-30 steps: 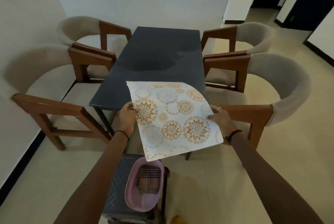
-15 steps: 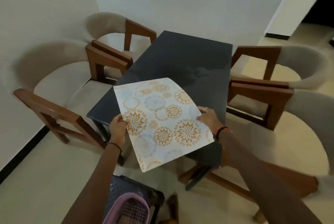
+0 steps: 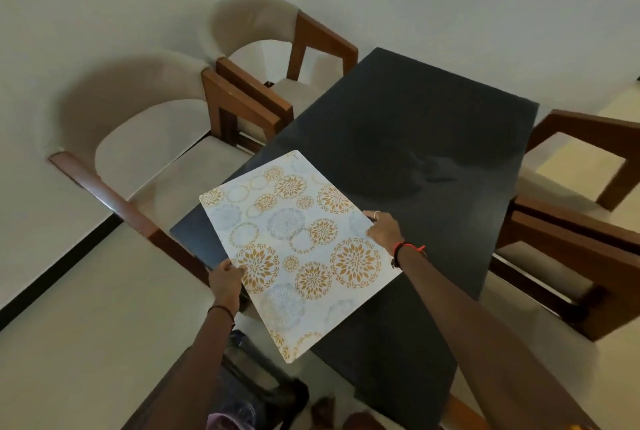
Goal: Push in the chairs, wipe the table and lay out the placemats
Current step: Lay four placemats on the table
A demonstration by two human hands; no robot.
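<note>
A white placemat (image 3: pixel 298 242) printed with orange and blue flower circles hangs over the near left part of the dark table (image 3: pixel 408 138). My left hand (image 3: pixel 227 279) grips its near left edge. At its right edge my right hand (image 3: pixel 382 228) pinches it, a ring on one finger and a red band at the wrist. The mat's far corner reaches toward the table's left edge; its near end juts past the table's corner. Beige chairs with brown wooden arms stand on the left, one near (image 3: pixel 145 138) and one far (image 3: pixel 270 45), seats under the table edge.
Two more chairs (image 3: pixel 585 221) stand along the table's right side. A dark stool (image 3: pixel 256 384) with a pink basket (image 3: pixel 225 422) on it is at the bottom, below my left arm. White walls close the left and far sides; a black skirting line runs along the left floor.
The view has shifted forward and turned left. The placemat, held in both hands, has moved from in front of the table's near end to over its near left part.
</note>
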